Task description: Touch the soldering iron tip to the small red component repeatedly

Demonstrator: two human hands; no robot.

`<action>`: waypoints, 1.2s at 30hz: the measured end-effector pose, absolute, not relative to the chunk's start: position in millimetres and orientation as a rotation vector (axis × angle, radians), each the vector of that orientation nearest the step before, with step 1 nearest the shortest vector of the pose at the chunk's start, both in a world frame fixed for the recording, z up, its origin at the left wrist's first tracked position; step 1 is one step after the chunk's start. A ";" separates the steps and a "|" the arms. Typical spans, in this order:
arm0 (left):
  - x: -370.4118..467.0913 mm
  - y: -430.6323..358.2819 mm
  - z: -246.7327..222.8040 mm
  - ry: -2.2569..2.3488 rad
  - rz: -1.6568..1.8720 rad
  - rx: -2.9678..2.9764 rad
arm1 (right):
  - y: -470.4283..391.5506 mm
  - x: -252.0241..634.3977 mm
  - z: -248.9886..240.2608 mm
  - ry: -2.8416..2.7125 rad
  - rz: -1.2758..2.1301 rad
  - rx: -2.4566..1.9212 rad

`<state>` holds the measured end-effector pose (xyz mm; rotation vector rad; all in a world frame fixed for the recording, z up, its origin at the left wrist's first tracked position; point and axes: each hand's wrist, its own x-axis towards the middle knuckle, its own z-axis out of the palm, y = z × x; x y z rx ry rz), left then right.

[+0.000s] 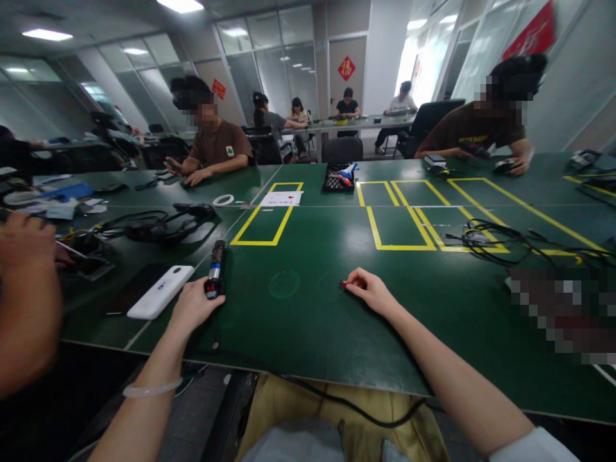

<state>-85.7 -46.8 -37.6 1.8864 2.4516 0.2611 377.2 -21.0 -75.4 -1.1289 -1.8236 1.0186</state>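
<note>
My left hand is wrapped round the lower end of a dark cylindrical tool with a blue and silver band, which lies on the green table. A white device rests just left of that hand. On the right, my right hand pinches a small red and black piece close to the tabletop. Between my two hands a faint ring mark shows on the green surface.
Yellow tape outlines and a white paper lie ahead. A black tray holds small tools. Cables lie right, more cables and a black device left. A person's arm is at far left; others sit across.
</note>
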 end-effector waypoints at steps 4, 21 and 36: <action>-45.5 -42.7 -38.0 2.463 0.318 1.815 | -21.2 377.0 -75.6 -1.817 1.026 -1.122; 186.8 -21.3 -43.8 1.789 0.445 2.372 | -19.6 380.7 -79.3 -1.823 0.841 -1.087; 210.6 -27.1 -48.2 1.743 0.458 2.478 | -16.0 382.0 -82.6 -1.857 0.719 -1.130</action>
